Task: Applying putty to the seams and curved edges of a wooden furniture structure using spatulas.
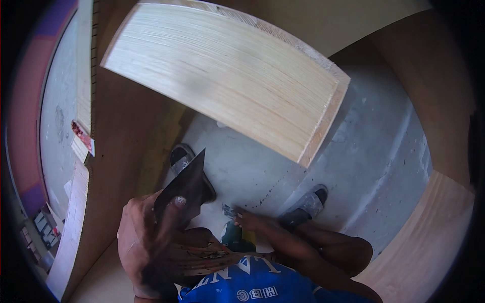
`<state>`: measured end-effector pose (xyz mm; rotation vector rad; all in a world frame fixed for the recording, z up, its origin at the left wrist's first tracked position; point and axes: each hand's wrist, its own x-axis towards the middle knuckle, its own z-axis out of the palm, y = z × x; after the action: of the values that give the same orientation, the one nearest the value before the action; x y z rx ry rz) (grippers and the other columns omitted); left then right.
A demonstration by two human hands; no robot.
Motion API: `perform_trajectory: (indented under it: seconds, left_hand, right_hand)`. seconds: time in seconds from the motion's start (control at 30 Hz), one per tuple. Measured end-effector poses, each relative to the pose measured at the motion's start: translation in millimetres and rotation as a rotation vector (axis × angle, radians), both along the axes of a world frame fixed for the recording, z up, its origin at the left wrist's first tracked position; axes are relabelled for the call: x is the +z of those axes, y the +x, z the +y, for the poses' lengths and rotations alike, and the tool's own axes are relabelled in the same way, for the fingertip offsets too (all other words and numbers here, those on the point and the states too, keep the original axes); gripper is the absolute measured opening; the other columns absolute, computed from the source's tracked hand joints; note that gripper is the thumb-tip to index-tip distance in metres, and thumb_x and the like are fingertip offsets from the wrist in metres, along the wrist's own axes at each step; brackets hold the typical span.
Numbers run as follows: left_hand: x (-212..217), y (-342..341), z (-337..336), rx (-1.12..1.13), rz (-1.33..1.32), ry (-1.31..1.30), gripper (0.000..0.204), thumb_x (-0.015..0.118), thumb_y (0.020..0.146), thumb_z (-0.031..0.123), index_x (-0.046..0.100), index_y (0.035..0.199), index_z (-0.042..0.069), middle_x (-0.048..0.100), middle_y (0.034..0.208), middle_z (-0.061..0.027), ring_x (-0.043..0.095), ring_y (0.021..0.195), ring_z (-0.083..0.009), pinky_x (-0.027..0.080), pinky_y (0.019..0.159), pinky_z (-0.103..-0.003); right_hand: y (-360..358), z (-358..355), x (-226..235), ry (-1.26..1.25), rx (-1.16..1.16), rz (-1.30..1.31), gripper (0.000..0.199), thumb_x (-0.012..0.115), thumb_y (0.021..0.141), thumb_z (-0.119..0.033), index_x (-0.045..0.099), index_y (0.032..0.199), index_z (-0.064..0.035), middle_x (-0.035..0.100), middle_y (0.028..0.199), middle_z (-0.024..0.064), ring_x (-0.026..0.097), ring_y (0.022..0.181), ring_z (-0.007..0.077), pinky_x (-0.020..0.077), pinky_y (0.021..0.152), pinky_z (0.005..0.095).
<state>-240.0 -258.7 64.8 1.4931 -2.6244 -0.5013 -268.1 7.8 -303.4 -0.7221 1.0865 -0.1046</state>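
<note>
My left hand (144, 242) is raised close to the camera and grips a dark, flat, pointed scraper blade (186, 184), with my thumb pressed on its face. My right hand (248, 220) reaches down toward the concrete floor, its fingers curled over the top of a green tool (233, 241) with a grey metal tip (229, 208). The tool sits low between my knees, and most of its body is hidden by my arm and blue shirt.
A large pale plywood board (227, 76) lies across the upper view, above the grey concrete floor (364, 151). My sandalled feet (308, 203) stand on the floor. Brown panels stand left (121, 126) and lower right (424, 242). Wood strips (70, 227) lean at the far left.
</note>
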Motion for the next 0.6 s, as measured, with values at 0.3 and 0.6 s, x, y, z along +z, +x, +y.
perform_trajectory:
  seconds: [0.3,0.6]
  left_hand:
    - [12,35,-24,0.157,0.006,0.467,0.038,0.063,0.092,0.033,0.061,0.097,-0.005,0.054,0.075,-0.0196,0.056,0.073,-0.0279,0.044,0.062,-0.038]
    - [7,74,-2,0.053,0.437,0.253,0.050,0.056,0.095,0.039,0.057,0.079,-0.008,0.053,0.062,-0.0228,0.053,0.058,-0.0348,0.045,0.062,-0.043]
  right_hand:
    - [-73,-10,33,-0.196,-0.402,0.533,0.050,0.050,0.096,-0.047,0.062,0.111,-0.0009,0.070,0.088,0.0168,0.065,0.083,0.0330,0.0491,0.080,0.0405]
    - [-110,-57,241,-0.530,-1.157,0.318,0.029,0.064,0.093,-0.030,0.068,0.098,-0.0018,0.067,0.086,0.0045,0.062,0.078,0.0122,0.0507,0.070,0.0313]
